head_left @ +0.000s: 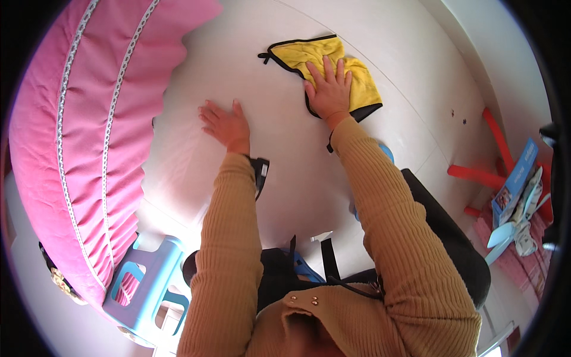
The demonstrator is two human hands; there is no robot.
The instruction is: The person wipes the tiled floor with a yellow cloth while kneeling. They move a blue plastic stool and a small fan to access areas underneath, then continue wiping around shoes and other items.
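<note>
Under my right hand lies a yellow cleaning cloth with black edging and a small loop at its left corner. The palm presses the rumpled cloth flat against the pale tiled floor, fingers spread. One lower corner is folded and shows a dark underside. My left hand is palm down with its fingers apart, over the bare floor to the left of the cloth. It holds nothing; whether it rests on the tile or hovers just above cannot be told.
A pink ruffled bed skirt borders the left side. Beside its lower end stands a blue plastic stool. At right are red stand legs, a blue box and a pile of items. A white wall runs along the upper right.
</note>
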